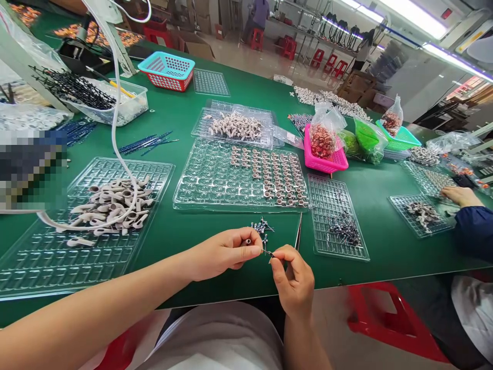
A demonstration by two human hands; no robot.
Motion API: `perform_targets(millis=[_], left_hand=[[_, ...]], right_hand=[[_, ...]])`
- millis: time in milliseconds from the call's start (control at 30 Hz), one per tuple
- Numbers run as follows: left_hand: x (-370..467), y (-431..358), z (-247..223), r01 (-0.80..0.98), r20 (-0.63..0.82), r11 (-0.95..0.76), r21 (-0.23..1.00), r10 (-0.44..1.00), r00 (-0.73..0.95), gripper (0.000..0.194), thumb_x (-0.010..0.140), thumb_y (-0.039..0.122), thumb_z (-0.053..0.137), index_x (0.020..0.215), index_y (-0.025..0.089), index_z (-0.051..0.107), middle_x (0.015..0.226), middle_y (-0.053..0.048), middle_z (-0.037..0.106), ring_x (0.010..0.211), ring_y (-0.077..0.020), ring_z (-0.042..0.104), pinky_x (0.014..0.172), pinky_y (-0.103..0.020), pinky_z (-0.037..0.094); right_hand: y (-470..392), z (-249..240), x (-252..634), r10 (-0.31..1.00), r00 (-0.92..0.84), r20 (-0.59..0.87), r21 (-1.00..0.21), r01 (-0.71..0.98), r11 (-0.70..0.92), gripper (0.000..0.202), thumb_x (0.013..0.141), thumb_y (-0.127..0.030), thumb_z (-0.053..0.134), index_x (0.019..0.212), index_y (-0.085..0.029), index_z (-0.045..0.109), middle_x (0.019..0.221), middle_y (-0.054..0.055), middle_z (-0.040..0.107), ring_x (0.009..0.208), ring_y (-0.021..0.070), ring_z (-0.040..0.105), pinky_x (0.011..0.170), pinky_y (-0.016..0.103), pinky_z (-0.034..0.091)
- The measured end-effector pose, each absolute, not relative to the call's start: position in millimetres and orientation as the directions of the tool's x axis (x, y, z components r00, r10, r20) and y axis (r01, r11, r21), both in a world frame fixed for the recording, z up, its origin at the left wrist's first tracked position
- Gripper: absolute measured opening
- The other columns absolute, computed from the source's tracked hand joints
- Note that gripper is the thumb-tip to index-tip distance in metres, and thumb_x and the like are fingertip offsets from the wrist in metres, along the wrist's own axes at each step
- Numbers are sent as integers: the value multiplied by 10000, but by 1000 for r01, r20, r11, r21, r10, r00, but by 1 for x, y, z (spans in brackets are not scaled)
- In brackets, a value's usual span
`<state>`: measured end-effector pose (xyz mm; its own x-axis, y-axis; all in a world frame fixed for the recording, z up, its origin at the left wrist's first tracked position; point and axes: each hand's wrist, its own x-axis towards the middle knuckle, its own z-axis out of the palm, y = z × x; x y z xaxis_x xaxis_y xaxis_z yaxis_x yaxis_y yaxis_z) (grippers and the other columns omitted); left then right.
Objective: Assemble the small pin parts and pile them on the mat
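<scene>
"Head view: what step is showing?"

"Close handwork, I'd say. Left hand [227, 254] is pinching a small beige piece with a round opening [248, 241]; its thumb and forefinger are also meeting the wire end of a tiny dark wire-leaded component [270, 254]. Looks like the wire is being handled against the beige piece, but contact there is too small to tell."

"Right hand [295, 282]?"

"Narrow grip, thumb and forefinger holding the component's dark end. It's sitting between both hands, above the near edge of the green table [164, 257]."

"What's lying near?"

"Loose blue-and-silver leaded parts [262, 225] are lying just beyond the fingers, and slim metal tweezers [299, 231] are resting beside the right hand. Farther off, a clear moulded plastic tray [215, 180] is carrying rows of beige cup-shaped parts [285, 174] on its right side."

"What's the next move calling for?"

"My judgement: a light, steady pinch from both hands, wire lining up straight, fingertips leaving sight of the opening. Too much squeeze is risking a bent lead."
</scene>
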<state>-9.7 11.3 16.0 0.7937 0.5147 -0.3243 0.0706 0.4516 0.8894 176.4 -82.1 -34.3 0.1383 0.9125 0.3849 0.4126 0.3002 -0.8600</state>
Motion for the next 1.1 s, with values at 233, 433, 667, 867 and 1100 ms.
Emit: perform_targets(millis=[233,433,667,867,1100], left_hand=[[-13,8,11,31,-292,424,905,567,770,146,871,322,517,922,196,465,758,41,403,642,-124,361,598,-272,338],[-8,4,5,134,-246,212,968,690,681,277,974,454,448,879,194,464,756,37,448,646,-124,449,629,-278,407],[-5,7,5,174,-269,205,963,729,629,210,887,376,564,917,174,610,797,5,579,709,-141,535,684,-272,464],[-4,6,4,183,-269,198,963,740,616,212,864,358,585,954,181,659,834,-17,643,759,-161,572,701,-279,495],[-3,6,6,188,-269,192,963,735,622,201,861,336,581,942,168,659,824,-19,644,746,-157,562,698,-279,482]], right_hand=[[-84,-39,177,907,215,361,-863,447,238,56,925,-198,570,927,-216,623,826,16,635,706,138,598,617,244,497],[-83,-38,176,900,214,379,-843,480,241,55,927,-203,573,925,-212,627,821,19,636,706,136,600,617,246,502],[-83,-36,176,908,192,372,-843,480,244,71,934,-205,560,929,-215,631,804,13,650,703,139,620,625,252,507],[-82,-35,176,920,190,344,-850,479,219,82,942,-218,556,920,-211,635,801,16,653,697,139,614,618,251,490],[-81,-32,175,925,191,328,-847,494,198,92,942,-223,554,902,-208,636,785,5,655,679,133,610,604,243,473]])
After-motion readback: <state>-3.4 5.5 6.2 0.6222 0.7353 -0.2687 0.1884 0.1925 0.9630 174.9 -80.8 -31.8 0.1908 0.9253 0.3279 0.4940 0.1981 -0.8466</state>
